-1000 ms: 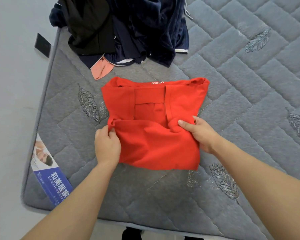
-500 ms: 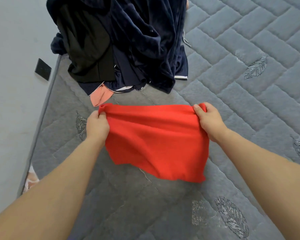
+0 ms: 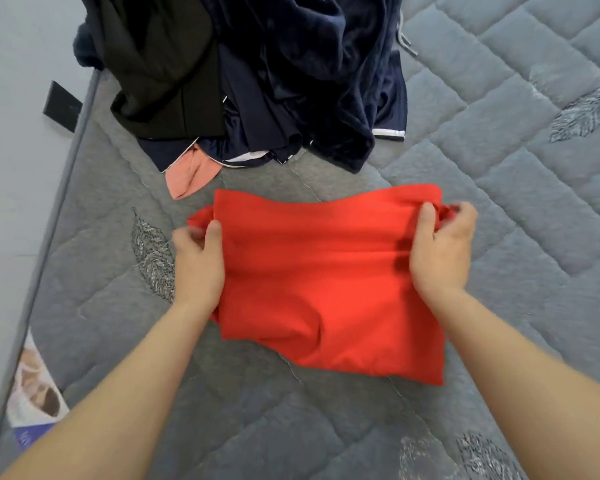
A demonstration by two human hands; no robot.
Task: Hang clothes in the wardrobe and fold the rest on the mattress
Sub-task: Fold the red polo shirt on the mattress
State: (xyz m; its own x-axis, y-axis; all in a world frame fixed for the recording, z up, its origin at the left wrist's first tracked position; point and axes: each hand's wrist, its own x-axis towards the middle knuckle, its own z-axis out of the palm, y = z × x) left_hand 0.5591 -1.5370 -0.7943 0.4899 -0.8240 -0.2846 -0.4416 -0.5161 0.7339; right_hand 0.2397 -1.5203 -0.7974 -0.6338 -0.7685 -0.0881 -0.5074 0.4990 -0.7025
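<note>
Gripping red garment (image 3: 326,282), hands (image 3: 198,261) on mattress (image 3: 499,168)

bright even light | soft shadows | slight motion blur | wide-angle edge bending

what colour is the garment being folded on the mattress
Plain bright red garment, clearest in the head view, gripped at both ends.

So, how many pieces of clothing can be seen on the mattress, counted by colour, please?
Red: 1, the folded red garment, gripped by the left hand and right hand.
Black: 1, the black garment.
Navy: the navy heap counted as 1; its separate pieces cannot be told apart.
Salmon pink: 1, the pink piece.
Total: 4 at least.
</note>
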